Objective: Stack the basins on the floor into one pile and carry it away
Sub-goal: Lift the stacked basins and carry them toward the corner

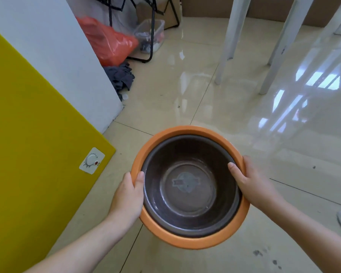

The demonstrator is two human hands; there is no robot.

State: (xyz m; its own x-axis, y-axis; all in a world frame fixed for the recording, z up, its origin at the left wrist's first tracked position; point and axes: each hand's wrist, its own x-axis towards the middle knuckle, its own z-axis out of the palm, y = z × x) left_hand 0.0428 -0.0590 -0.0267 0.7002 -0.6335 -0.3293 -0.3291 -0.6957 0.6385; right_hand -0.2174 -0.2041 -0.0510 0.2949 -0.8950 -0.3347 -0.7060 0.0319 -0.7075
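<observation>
Both hands grip one pile of two basins between them, above the tiled floor [215, 115]. The left hand [129, 196] clamps the orange basin [185, 242] at its rim, thumb hooked inside; the right hand [252, 186] clamps the opposite rim, thumb over the dark metal basin [187, 186] nested inside (a faded label shows on its bottom). A yellow panel [28, 144] stands left of the left hand.

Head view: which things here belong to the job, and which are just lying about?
Job: orange basin, dark basin nested inside it, left hand, right hand.
Lying about: red bag, grey cloth, clear box, white legs, yellow panel.
</observation>
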